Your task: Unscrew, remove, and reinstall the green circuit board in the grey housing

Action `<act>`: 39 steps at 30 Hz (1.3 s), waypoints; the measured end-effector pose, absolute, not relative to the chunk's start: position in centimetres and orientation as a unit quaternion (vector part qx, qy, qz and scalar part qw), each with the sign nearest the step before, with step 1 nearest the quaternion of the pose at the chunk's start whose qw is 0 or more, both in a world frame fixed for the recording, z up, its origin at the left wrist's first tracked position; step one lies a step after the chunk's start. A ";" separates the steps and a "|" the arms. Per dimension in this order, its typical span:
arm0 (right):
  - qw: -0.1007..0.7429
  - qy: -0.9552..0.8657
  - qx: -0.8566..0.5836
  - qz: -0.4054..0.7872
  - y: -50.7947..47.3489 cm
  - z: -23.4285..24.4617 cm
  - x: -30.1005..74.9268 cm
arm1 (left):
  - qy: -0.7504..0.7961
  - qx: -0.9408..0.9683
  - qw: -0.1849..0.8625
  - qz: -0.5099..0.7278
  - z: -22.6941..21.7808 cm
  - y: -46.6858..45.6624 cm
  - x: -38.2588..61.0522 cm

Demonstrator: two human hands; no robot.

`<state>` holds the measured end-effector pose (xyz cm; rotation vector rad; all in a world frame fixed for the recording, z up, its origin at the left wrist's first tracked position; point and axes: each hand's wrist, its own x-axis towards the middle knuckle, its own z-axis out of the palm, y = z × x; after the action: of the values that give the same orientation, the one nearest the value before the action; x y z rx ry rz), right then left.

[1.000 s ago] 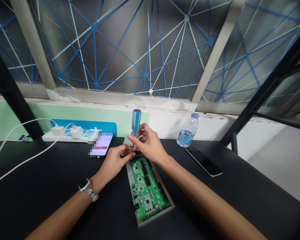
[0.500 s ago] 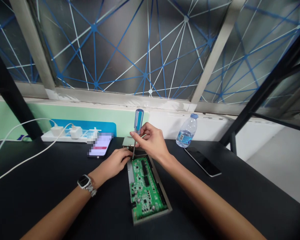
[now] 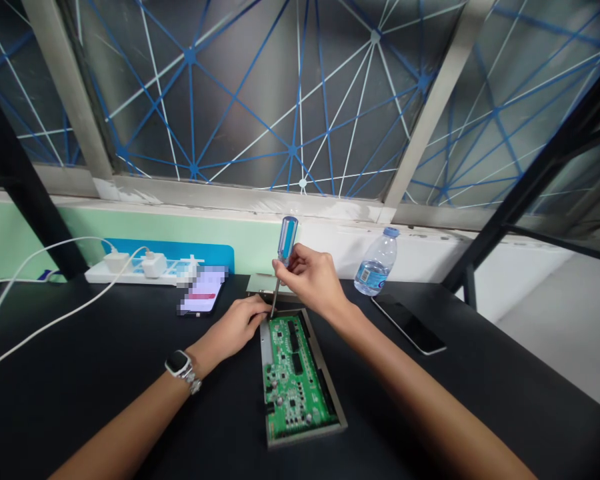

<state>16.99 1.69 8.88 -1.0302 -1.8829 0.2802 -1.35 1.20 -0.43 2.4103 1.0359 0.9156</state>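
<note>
While right grip [image 3: 317,279] clasps screwdriver [image 3: 288,238], left grip [image 3: 236,327] unclear, black desk [image 3: 207,430], patterned window [image 3: 260,80] behind

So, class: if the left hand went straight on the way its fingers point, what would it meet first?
Probably the screwdriver, which slants down just ahead of the left hand, though whether they touch is unclear.

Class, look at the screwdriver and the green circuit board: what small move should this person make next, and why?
Probably tilt the screwdriver more upright with the right hand. That hand grips its handle, which appears to lean right, while the tip is at the far left corner of the green circuit board, close beside the left hand.
</note>
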 end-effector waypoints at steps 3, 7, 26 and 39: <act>0.466 -0.772 -0.407 0.150 1.8 8.8 17.1 | 0.364 0.853 0.185 0.325 -0.4 1.2 -1.4; 0.460 -0.774 -0.400 0.171 1.8 8.8 17.3 | 0.353 0.854 0.196 0.327 -0.2 1.2 -1.4; 0.442 -0.781 -0.380 0.225 2.5 8.5 17.8 | 0.342 0.853 0.209 0.333 -0.2 1.3 -1.4; 0.422 -0.800 -0.336 0.265 2.7 8.8 18.0 | 0.371 0.840 0.209 0.336 -0.6 1.2 -1.2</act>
<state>18.02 2.67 8.77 -0.8407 -2.0028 0.6642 -1.18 1.19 -0.61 2.3375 1.0325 0.9353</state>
